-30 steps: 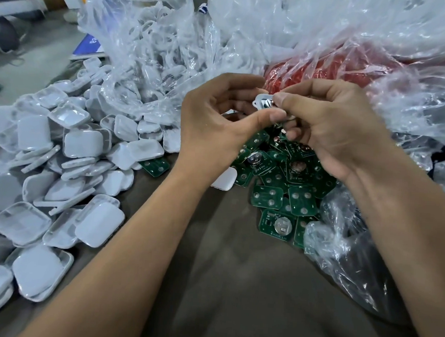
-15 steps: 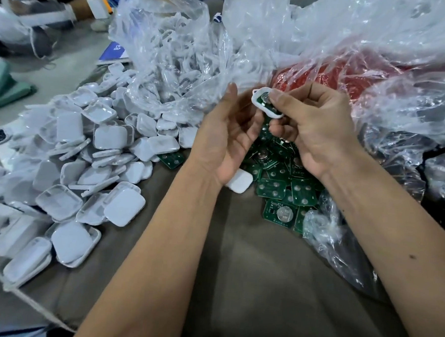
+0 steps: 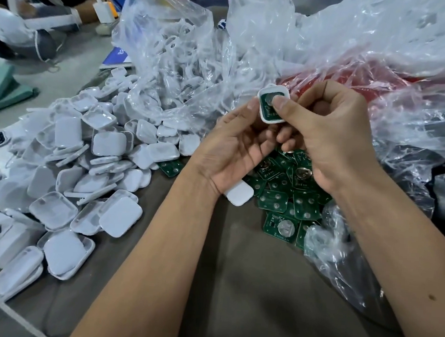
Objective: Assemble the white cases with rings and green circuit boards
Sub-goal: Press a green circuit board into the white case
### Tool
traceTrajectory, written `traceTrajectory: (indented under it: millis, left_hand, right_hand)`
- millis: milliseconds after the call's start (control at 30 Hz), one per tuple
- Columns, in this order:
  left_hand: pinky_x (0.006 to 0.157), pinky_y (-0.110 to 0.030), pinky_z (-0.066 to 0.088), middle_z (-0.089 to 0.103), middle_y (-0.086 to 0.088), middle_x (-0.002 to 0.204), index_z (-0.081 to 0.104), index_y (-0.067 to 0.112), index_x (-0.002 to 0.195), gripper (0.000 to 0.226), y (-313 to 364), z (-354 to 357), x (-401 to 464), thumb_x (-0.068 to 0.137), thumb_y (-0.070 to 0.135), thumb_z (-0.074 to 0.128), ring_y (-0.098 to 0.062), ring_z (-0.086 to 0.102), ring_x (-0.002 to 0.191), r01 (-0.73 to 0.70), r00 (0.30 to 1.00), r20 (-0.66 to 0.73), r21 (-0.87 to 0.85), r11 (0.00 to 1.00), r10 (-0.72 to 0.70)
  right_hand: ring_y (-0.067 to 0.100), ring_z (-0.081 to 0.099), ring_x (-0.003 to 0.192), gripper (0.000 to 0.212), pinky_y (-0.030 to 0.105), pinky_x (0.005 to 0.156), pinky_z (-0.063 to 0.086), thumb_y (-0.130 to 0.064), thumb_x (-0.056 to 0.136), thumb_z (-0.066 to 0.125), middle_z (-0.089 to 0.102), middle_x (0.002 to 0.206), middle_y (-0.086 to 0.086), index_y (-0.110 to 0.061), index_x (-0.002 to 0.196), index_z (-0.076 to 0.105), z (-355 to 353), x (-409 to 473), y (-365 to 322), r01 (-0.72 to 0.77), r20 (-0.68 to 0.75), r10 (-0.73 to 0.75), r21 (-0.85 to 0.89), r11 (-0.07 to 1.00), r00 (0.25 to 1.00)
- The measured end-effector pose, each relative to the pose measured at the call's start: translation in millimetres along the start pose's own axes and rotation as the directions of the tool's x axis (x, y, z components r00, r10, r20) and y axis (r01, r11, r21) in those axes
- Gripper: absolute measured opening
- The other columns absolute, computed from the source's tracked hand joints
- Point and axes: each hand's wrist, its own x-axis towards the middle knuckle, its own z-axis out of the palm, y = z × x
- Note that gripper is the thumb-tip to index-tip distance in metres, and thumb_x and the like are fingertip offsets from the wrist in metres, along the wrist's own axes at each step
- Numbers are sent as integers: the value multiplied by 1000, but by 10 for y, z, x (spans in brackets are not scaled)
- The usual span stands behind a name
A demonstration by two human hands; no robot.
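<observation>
Since half a second ago my left hand has let go of the little case and dropped back, and my thumb has come down onto the board, so the seating step looks basically done.

Going left to right: the big heap of empty white case halves is sprawled over the brown cloth on my left, some face up, some face down. Behind it sits the clear bag of white rings, mouth open toward me. My left hand hovers just under the piece, fingers loose and relaxed, holding nothing as far as I can tell. Right next to it, my right hand pinches the white case up in the air, thumb pressing on the green circuit board sitting inside it. Below my hands is the pile of loose green boards, half spilling out of crinkly plastic.

I can't tell whether a ring is on this one, so I'd guess that's next, or the lid.
</observation>
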Motion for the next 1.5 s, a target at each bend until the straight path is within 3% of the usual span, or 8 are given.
traceTrajectory:
  millis: [167,333,433,567,800,1200,1400,1500]
  left_hand:
    - [72,-27,62,70,-13,102,60,6,120,38,15,14,5,87,25,61,-20,68,83,94,996,10,-52,994,-94]
    - [74,-30,63,73,-12,99,65,8,110,25,12,-20,7,89,19,60,-21,74,81,106,994,27,-78,991,-104]
    - [74,-30,63,73,-12,100,68,8,107,22,8,-34,12,89,19,60,-22,73,82,107,994,34,-73,992,-105]
    - [74,-31,64,72,-14,102,74,10,100,20,9,-43,12,90,22,62,-23,73,82,118,992,46,-58,991,-115]
    - [75,-31,64,73,-15,101,69,7,108,22,12,-52,8,94,21,61,-24,75,82,113,993,44,-32,993,-111]
    - [72,-30,63,74,-13,98,66,7,110,20,31,-14,-11,104,19,52,-22,75,82,120,993,7,-17,993,-120]
    - [72,-30,63,72,-13,96,68,8,107,19,30,4,-8,104,18,52,-22,73,81,120,993,-19,9,993,-120]
    - [71,-29,63,73,-13,94,68,7,105,19,28,5,-8,103,19,53,-22,72,79,117,993,-22,12,993,-116]
  right_hand:
    - [13,62,67,28,28,61,55,-26,82,87,69,92,8,-17,104,72,-94,37,-31,280,54,-286,-443,852,957]
    - [5,57,72,18,15,72,47,-29,86,83,65,105,8,-24,103,79,-154,49,-92,403,196,-365,-615,677,910]
    - [6,59,79,20,13,76,46,-31,86,83,66,104,8,-24,104,79,-166,35,-123,431,228,-380,-648,628,896]
    - [10,60,80,22,21,77,49,-33,85,83,67,102,8,-22,104,79,-166,40,-143,465,258,-406,-667,582,877]
    - [-13,48,78,21,8,75,38,-27,87,82,64,102,2,-17,104,74,-199,90,-115,503,315,-399,-645,575,861]
    - [-11,44,80,16,7,76,36,-19,97,71,49,109,-2,-9,107,63,-203,111,-55,547,411,-362,-668,505,837]
    - [5,46,80,16,14,77,37,-23,99,69,50,112,1,-11,107,62,-214,111,-66,555,451,-324,-685,472,832]
    - [-4,46,82,16,12,78,36,-21,99,69,49,112,0,-10,107,62,-214,115,-66,565,458,-330,-677,472,825]
